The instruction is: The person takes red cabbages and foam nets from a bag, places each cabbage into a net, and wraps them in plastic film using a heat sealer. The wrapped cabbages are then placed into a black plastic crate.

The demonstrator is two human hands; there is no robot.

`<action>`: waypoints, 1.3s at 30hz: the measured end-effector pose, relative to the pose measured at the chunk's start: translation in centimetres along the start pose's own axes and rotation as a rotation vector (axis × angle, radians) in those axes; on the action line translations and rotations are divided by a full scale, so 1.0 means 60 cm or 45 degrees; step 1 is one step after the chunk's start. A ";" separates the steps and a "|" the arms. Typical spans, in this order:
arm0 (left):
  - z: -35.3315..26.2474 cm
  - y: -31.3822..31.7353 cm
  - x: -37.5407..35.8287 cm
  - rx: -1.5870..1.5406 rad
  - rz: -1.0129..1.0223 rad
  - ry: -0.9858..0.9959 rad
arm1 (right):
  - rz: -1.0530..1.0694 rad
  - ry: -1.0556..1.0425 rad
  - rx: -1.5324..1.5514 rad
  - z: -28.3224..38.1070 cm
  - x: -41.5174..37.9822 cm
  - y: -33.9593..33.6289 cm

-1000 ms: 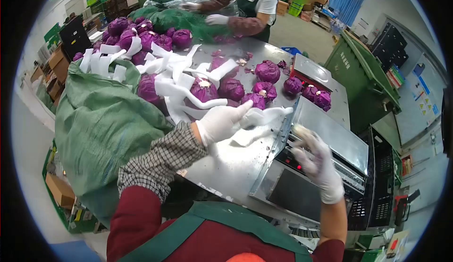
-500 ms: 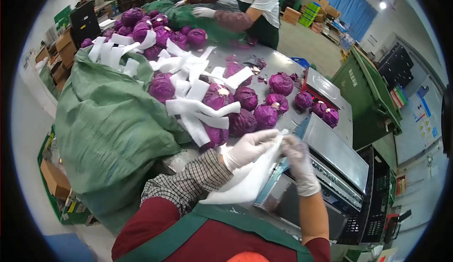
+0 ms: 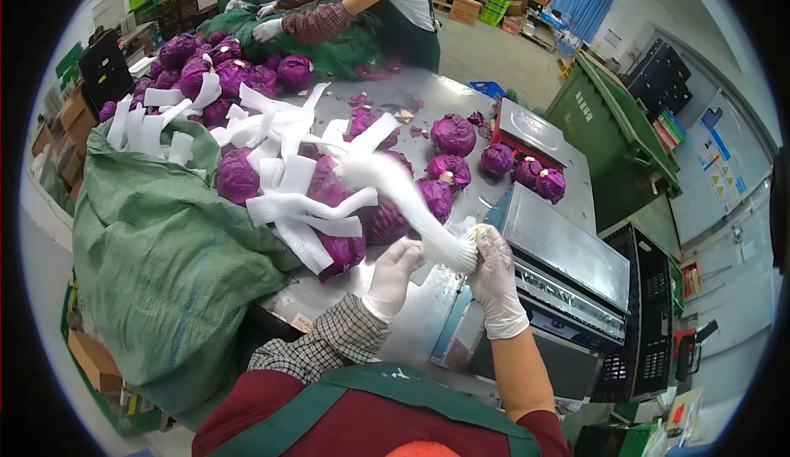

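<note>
My right hand point(image 3: 496, 283), in a thin white glove, grips the gathered end of a white foam net sleeve point(image 3: 421, 217). The sleeve's far end swings up and left, blurred, over red cabbages. Just left of that grip is my gloved left hand point(image 3: 393, 279), its fingers curled together; whether they pinch anything is hidden. More foam net sleeves point(image 3: 309, 204) lie heaped over cabbages ahead of my left hand. Several bare red cabbages point(image 3: 453, 135) sit on the metal table point(image 3: 461, 99) beyond the held sleeve.
A green woven sack point(image 3: 173, 268) bulges at the left table edge. On the right stand a metal-topped wrapping machine point(image 3: 568, 247), a red-framed scale point(image 3: 531, 134), a green bin point(image 3: 605, 128) and black crates point(image 3: 650, 317). Across the table, a gloved co-worker point(image 3: 395, 13) handles green netting point(image 3: 337, 50).
The foam sleeve has swung from hanging below my hands to stretching forward over the cabbages. My left hand has drawn down and left, apart from my right. The view has shifted rightward.
</note>
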State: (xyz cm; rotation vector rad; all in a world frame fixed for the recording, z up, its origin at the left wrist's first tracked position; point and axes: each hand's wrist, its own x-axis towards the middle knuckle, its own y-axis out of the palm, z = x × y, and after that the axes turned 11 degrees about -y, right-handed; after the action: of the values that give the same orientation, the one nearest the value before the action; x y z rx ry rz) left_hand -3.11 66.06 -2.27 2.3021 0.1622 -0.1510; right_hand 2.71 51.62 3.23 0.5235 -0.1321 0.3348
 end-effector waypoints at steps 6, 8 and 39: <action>-0.011 -0.041 0.076 0.603 0.248 0.102 | 0.371 0.465 -0.352 0.022 -0.005 0.001; -0.026 -0.013 0.052 0.123 0.257 -0.130 | 0.517 0.526 -0.624 0.050 0.004 0.026; -0.051 -0.025 0.134 0.097 -0.055 -0.446 | -0.061 0.390 -0.036 0.015 0.182 -0.102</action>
State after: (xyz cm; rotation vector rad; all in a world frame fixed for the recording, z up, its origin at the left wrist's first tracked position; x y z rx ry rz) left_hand 4.72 69.89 -2.57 2.3066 0.0266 -0.5859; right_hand 15.00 49.25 3.41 0.4415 0.1715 0.3622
